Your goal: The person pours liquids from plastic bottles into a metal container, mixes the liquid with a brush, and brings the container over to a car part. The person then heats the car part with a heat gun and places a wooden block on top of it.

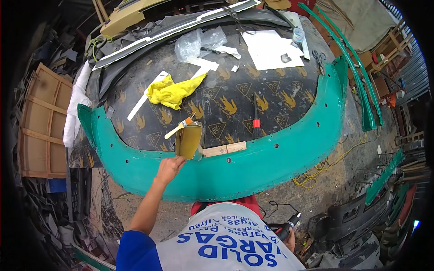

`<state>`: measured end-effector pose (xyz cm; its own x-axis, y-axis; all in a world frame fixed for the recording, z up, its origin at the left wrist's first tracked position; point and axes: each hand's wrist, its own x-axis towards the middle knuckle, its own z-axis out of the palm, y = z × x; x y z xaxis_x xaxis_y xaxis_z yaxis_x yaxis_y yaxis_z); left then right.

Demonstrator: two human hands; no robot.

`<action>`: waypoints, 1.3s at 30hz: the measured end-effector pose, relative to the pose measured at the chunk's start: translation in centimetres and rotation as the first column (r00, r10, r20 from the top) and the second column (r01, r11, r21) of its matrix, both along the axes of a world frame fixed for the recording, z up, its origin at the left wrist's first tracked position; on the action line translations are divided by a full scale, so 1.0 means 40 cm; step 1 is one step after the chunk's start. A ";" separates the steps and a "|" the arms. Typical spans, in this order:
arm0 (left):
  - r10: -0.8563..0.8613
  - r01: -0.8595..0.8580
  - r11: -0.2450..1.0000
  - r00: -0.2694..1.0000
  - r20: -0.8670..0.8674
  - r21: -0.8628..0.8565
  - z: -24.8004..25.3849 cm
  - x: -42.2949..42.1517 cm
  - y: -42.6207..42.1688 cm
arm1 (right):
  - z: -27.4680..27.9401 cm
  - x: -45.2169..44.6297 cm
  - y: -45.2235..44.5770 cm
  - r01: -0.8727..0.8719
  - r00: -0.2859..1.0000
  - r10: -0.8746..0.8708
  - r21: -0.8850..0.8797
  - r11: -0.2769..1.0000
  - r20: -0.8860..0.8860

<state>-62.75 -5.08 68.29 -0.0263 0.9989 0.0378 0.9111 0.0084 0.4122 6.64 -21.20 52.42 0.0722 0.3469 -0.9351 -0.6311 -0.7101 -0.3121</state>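
Note:
My left hand (171, 169) is closed on the near lower edge of an open tin (190, 141) with a yellowish inside. The tin is tilted, its mouth facing me, at the inner edge of a large curved green panel (217, 174). A paintbrush (179, 126) with a pale handle and orange band lies by the tin's top edge. Low at my right side, my right hand (289, 240) grips a black heat gun (288, 226) with a silvery nozzle; my shirt and the tool partly hide its fingers.
A wooden strip (224, 149) lies right of the tin. On the dark printed board (217, 106) are a yellow cloth (174, 91), a black-handled brush with a red band (256, 118), plastic bags (189, 45) and white sheets (271, 49). A yellow cord (316, 174) trails on the right.

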 end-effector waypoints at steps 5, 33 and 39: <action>-0.073 0.073 0.997 0.997 -0.021 -0.001 0.049 0.012 0.056 | -0.001 0.009 -0.003 -0.021 0.999 0.023 0.059 0.998 -0.038; -0.192 0.192 0.981 0.981 -0.004 0.007 0.043 0.189 0.219 | -0.046 0.042 0.004 0.026 0.999 -0.027 -0.027 0.999 -0.031; -0.206 0.206 0.978 0.978 -0.007 -0.028 0.027 0.220 0.236 | -0.013 0.034 0.025 0.039 0.999 -0.039 0.003 0.999 -0.012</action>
